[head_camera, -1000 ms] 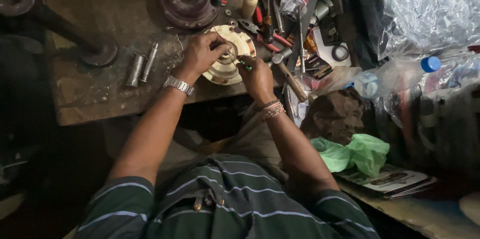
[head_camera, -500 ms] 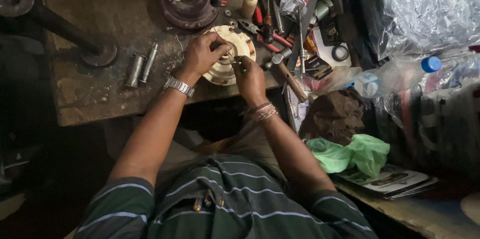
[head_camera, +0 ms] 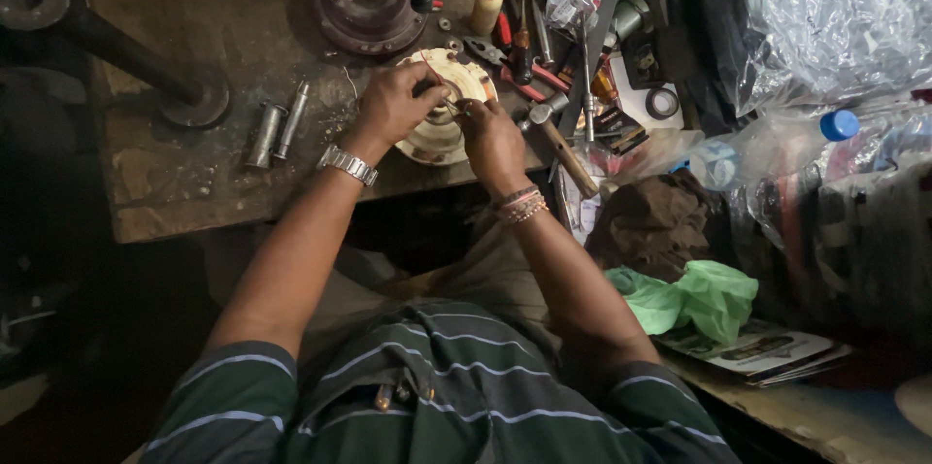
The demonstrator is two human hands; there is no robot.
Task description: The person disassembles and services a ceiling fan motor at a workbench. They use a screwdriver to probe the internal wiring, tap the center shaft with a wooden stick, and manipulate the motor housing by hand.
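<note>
**Small part at risk over a crowded bench edge**

Since half a second ago, little has shifted: both hands stay bunched over the pale round disc (head_camera: 442,110) near the front edge of the bench (head_camera: 184,182). Left hand (head_camera: 393,105) rests on the disc's top; right hand (head_camera: 490,134) pinches something small at its centre, too tiny to identify. A slip could likely send that piece into the dark gap below, or among the cluttered tools (head_camera: 544,76) beside it.
</note>
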